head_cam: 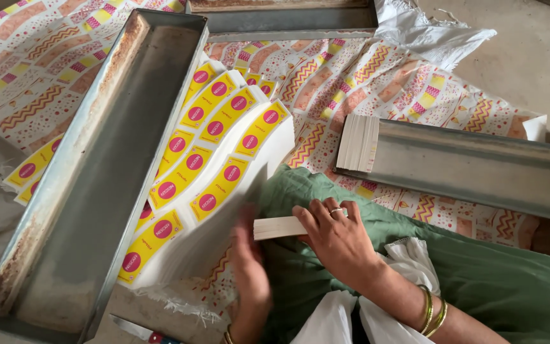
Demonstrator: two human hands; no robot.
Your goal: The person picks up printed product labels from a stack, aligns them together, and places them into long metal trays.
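Note:
My right hand (335, 237) rests on a small stack of white paper strips (277, 227) lying on green cloth (479, 274) over my lap, fingers curled over its end. My left hand (249, 271), blurred with motion, is lifting the edge of a thick pile of white sheets (221, 223) beside the strip stack. That pile bears curved yellow labels with pink round spots (208, 150). A ring is on my right hand and gold bangles (433, 311) are on the wrist.
A long empty metal tray (90, 165) lies at the left. Another metal channel (479, 167) at the right holds a stack of white strips (358, 143). Patterned printed sheets (377, 76) cover the floor. A knife (138, 330) lies near the bottom edge.

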